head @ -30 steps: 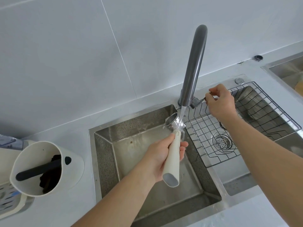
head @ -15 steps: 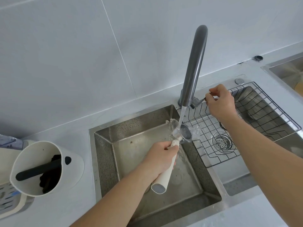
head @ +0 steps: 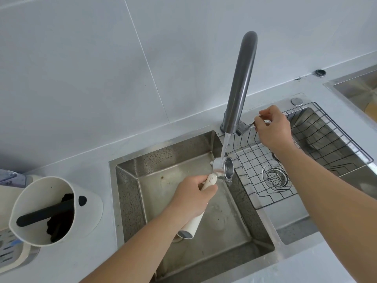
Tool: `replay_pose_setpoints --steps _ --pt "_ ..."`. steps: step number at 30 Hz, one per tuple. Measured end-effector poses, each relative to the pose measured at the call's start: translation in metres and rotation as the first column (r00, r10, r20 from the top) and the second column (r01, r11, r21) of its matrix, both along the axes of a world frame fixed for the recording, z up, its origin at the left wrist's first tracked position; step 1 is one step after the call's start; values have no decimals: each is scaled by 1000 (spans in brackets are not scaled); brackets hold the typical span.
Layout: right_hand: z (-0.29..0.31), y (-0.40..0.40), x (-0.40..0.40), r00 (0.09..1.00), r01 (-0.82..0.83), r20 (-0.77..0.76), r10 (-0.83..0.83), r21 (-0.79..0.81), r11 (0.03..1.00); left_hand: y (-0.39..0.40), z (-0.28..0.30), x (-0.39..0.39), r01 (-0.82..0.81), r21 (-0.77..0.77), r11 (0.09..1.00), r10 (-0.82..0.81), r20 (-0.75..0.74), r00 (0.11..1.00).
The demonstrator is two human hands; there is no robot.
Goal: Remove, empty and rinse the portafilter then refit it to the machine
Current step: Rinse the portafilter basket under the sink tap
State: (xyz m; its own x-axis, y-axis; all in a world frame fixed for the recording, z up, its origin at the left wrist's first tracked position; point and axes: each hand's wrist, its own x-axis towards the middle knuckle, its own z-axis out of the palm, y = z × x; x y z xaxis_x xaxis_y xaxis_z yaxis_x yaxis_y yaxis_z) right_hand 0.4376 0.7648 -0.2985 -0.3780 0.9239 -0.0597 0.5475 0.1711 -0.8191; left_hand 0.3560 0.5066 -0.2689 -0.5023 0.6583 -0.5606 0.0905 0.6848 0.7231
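Note:
My left hand [head: 192,196] grips the cream handle of the portafilter [head: 224,167] over the left sink basin [head: 204,231]. Its metal basket head is turned on its side, open face to the right, and a stream of water [head: 225,146] from the tall grey faucet [head: 240,82] falls onto it. My right hand [head: 272,127] pinches the thin faucet lever [head: 247,126] at the base of the faucet. Part of the handle is hidden inside my left fist.
A white knock box [head: 47,209] with a black bar and dark coffee grounds stands on the counter at left, beside part of a machine's drip tray [head: 10,250]. A wire rack [head: 306,152] lies over the right basin with its drain strainer [head: 275,177]. Another steel sink [head: 359,88] lies far right.
The portafilter head has rotated under the running water, from facing up to lying on its side, and the handle's free end swung lower left. My right hand stays on the lever.

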Motion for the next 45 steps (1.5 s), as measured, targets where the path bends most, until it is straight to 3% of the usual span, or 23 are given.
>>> replay_pose_setpoints --steps 8,17,25,45 --pt "2 -1 1 1000 5 4 -5 5 1000 -10 3 2 -289 77 954 253 305 918" --pt "3 -2 0 1000 14 2 -14 -2 1000 5 12 0 -425 93 900 341 455 822" --pt "4 -2 0 1000 6 9 -6 -3 1000 37 14 0 -557 29 830 437 588 681" --pt "-4 3 8 999 23 46 -23 -2 1000 29 0 4 -388 53 920 320 472 822"
